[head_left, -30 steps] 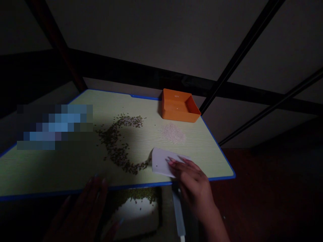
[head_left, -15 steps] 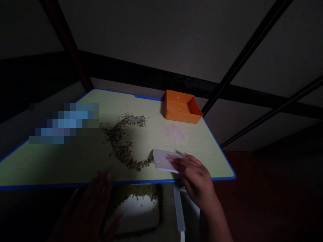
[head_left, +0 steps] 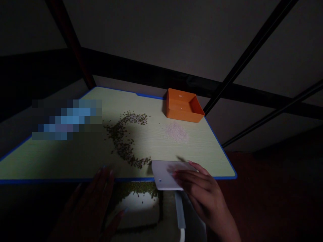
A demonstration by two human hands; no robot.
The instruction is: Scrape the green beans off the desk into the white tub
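Note:
My right hand (head_left: 202,191) grips a white flat card (head_left: 165,174) at the near edge of the pale green table (head_left: 75,161), its left edge against a curved trail of dark green beans (head_left: 123,141). My left hand (head_left: 96,201) reaches below the table's front edge with fingers curled round a white container (head_left: 138,210) that holds green beans along its far side. A small heap of white grains (head_left: 176,132) lies further back. An orange tray (head_left: 184,106) stands open at the far right corner.
The table has a blue rim and ends just right of the orange tray. A blurred patch (head_left: 67,119) covers its left part. Dark metal bars (head_left: 247,53) cross behind. A white cable (head_left: 179,215) hangs below the front edge.
My right hand has drawn the white card toward the table's front edge, so it now overhangs the rim. My left hand has shifted slightly right under the edge.

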